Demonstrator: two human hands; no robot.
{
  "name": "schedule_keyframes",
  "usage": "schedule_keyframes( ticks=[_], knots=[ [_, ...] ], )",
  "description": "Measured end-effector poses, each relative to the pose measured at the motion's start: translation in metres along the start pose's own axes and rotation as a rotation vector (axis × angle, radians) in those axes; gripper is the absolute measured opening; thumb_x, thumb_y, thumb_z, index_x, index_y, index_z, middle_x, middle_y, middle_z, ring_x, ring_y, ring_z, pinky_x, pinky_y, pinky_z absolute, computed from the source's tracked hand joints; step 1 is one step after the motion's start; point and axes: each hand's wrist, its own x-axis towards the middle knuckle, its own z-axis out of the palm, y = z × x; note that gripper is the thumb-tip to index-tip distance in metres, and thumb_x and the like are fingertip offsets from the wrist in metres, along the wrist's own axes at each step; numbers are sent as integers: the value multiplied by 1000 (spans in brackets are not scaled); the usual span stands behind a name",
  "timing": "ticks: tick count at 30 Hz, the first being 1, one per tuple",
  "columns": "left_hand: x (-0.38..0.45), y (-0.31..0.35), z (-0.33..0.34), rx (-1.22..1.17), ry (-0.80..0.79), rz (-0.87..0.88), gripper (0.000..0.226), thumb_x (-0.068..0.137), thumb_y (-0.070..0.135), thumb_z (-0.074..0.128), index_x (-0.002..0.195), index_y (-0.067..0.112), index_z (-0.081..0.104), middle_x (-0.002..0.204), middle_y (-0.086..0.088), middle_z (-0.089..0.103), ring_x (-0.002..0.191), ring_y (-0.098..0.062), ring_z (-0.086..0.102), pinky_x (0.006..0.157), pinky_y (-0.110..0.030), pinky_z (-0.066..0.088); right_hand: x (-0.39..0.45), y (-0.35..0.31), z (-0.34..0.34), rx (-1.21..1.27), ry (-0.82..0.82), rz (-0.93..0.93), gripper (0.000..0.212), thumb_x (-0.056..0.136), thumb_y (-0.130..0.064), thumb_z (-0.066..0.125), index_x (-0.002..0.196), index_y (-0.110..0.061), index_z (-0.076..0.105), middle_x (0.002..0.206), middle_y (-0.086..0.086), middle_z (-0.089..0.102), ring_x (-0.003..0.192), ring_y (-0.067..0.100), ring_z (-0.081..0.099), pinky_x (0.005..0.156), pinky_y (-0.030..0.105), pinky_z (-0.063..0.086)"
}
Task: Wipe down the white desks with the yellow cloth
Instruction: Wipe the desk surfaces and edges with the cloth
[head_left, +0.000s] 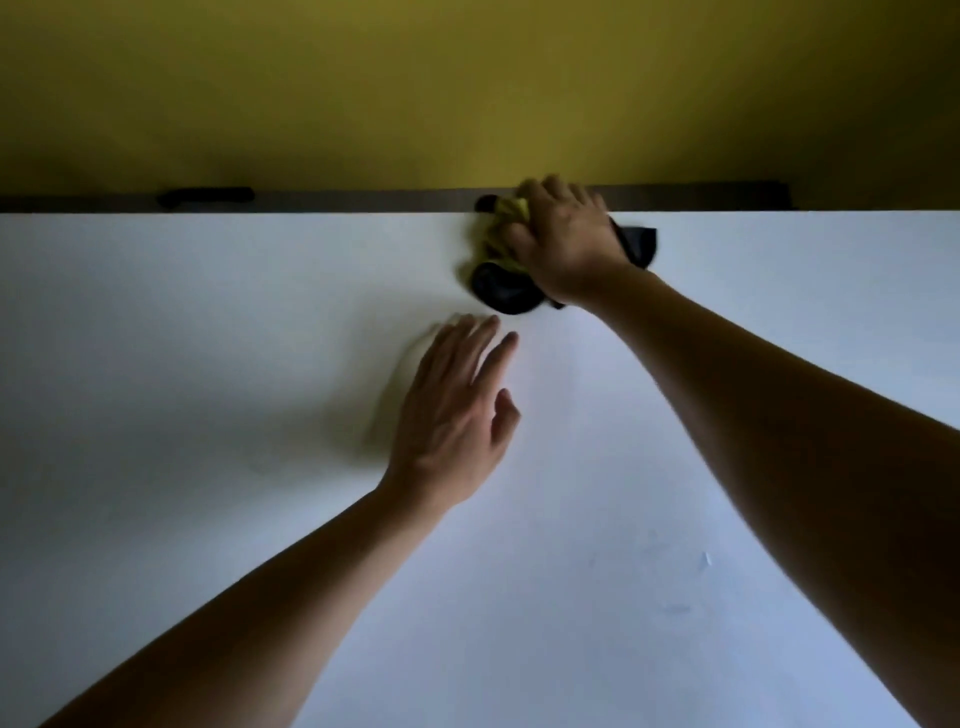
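A white desk (208, 364) fills most of the head view. At its far edge, right of centre, lies a bunched yellow and black cloth (496, 244). My right hand (563, 244) presses down on it with fingers curled over the bunch, reaching to the desk's back edge. My left hand (457, 410) is nearer me, fingers straight and spread, flat on or just over the desk top and holding nothing. Part of the cloth is hidden under my right hand.
A yellow wall (467, 93) rises behind the desk. A dark strip (363, 200) runs along the desk's back edge, with a black object (205, 197) lying on it at the left. Faint smudges (675, 608) mark the desk near right.
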Motion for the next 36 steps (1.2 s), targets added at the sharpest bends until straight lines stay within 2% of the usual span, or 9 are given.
schedule_keyframes(
  ticks=[4, 8, 13, 16, 19, 24, 28, 31, 36],
  knots=[
    [3, 20, 13, -8, -7, -34, 47, 92, 10, 53, 137, 2, 60, 147, -17, 54, 141, -36, 48, 119, -48, 36, 15, -35, 12, 11, 51, -120, 48, 98, -49, 38, 128, -14, 53, 121, 14, 57, 113, 35, 54, 96, 44, 37],
    [9, 32, 22, 84, -8, -46, 53, 94, 16, 47, 146, 4, 53, 154, -16, 49, 147, -36, 42, 122, -51, 29, 8, -17, 10, 37, 90, -150, 48, 98, -50, 38, 126, -14, 54, 119, 13, 57, 111, 34, 53, 95, 44, 37],
    [25, 57, 34, 168, -36, -113, 61, 96, 25, 39, 155, 10, 43, 165, -15, 35, 153, -38, 30, 125, -56, 20, -20, 72, -11, 61, 138, 46, 54, 91, -50, 36, 124, -12, 56, 119, 19, 57, 113, 38, 52, 95, 46, 36],
    [48, 69, 42, 140, -37, -44, 59, 96, 24, 41, 153, 7, 47, 163, -18, 37, 152, -41, 32, 125, -55, 21, -35, 136, -31, 56, 96, 199, 58, 91, -47, 30, 125, -5, 52, 125, 23, 53, 117, 41, 48, 101, 48, 33],
    [69, 74, 45, 139, -54, 19, 58, 96, 24, 44, 152, 7, 48, 161, -20, 40, 150, -41, 35, 125, -53, 23, -34, 161, -40, 51, 30, 254, 63, 90, -47, 28, 131, -4, 48, 132, 23, 49, 122, 42, 45, 106, 50, 29],
    [70, 75, 49, 172, -25, -12, 56, 97, 24, 46, 150, 9, 51, 159, -19, 43, 148, -40, 38, 125, -52, 24, -27, 143, -37, 12, 29, 250, 62, 87, -47, 28, 126, -5, 52, 129, 25, 51, 118, 42, 48, 100, 47, 33],
    [73, 76, 50, 171, -32, -36, 59, 95, 25, 45, 151, 11, 49, 154, -21, 45, 145, -40, 40, 125, -51, 25, -6, 78, -18, 21, 5, 17, 50, 96, -50, 36, 122, -13, 55, 123, 18, 57, 115, 37, 52, 94, 44, 35],
    [72, 75, 49, 159, -48, -101, 60, 93, 30, 46, 151, 14, 49, 151, -22, 45, 141, -40, 41, 123, -47, 29, 2, 52, -10, 39, 30, -46, 47, 99, -52, 36, 121, -15, 55, 122, 12, 58, 116, 33, 52, 95, 43, 35],
    [73, 75, 50, 143, 3, -60, 57, 92, 24, 54, 147, 11, 52, 154, -21, 44, 141, -41, 41, 121, -47, 31, -18, 109, -18, 35, 73, 35, 55, 94, -52, 31, 127, -14, 53, 126, 15, 56, 117, 35, 51, 95, 43, 34]
  ],
)
